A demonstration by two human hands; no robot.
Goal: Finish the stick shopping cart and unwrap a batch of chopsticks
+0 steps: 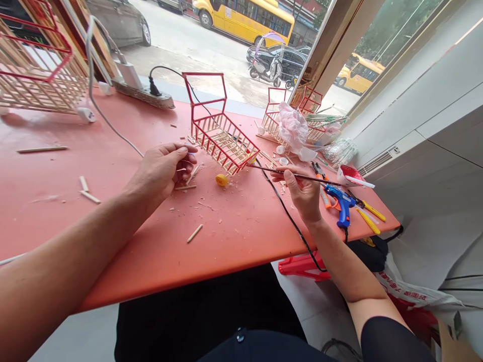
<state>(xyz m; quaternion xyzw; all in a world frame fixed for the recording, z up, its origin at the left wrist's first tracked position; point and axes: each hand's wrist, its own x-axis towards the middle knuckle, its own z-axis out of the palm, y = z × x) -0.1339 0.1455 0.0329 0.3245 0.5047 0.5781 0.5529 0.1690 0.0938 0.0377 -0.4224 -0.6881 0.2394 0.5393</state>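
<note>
A small cart built of thin wooden sticks with a red frame stands on the orange table. My right hand is closed on a thin dark brush whose tip reaches the cart's near right corner. My left hand rests on the table left of the cart, fingers curled around something I cannot make out. A yellow wheel lies just in front of the cart, with short stick offcuts scattered around.
A blue glue gun with black cord, yellow-handled cutters and a red-white cup lie at the right. Another stick cart and crumpled plastic sit behind. A larger stick basket and power strip stand far left.
</note>
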